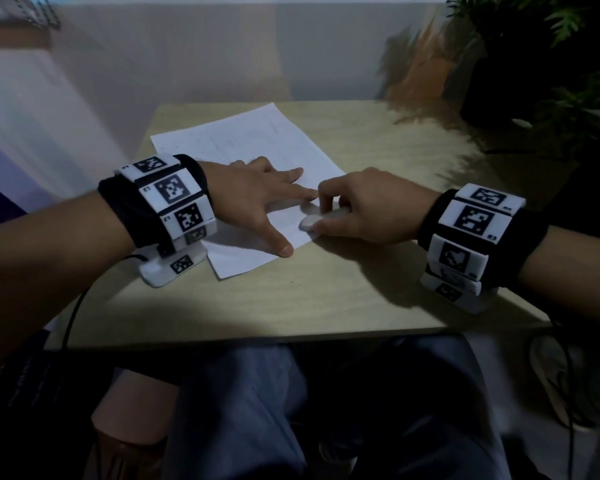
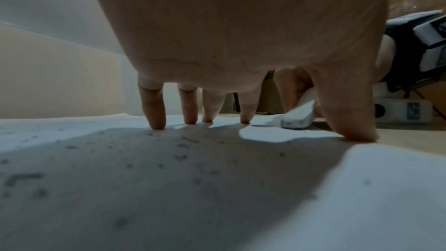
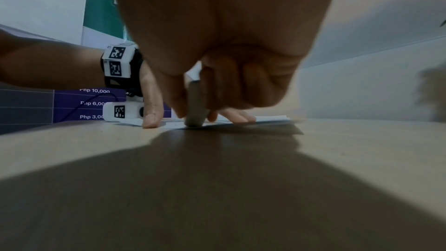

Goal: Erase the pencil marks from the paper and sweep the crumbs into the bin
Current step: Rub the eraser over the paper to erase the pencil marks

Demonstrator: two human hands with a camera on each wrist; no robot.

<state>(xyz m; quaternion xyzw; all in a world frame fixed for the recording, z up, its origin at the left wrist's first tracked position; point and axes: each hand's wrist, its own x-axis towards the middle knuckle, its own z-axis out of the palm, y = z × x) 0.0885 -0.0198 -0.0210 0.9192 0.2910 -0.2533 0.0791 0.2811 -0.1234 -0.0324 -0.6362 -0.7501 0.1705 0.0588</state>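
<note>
Bare table [image 1: 326,299] lies open across the lower frame; a potted plant [image 1: 548,71] blocks the upper right corner.

The left hand [image 2: 241,35] presses spread, straight fingertips [image 2: 156,123] onto the paper [image 2: 169,188], which is dotted with dark crumbs [image 2: 181,157]. Beyond the thumb [image 2: 350,112], the right hand [image 2: 289,87] holds a white eraser [image 2: 299,117] tilted against the paper.

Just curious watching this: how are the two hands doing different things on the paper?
The left hand lies spread, fingers straight, pressing the paper flat; the right hand is curled, gripping an eraser. The left holds nothing, while the right holds a tool. Both wear marker-covered wristbands.
</note>
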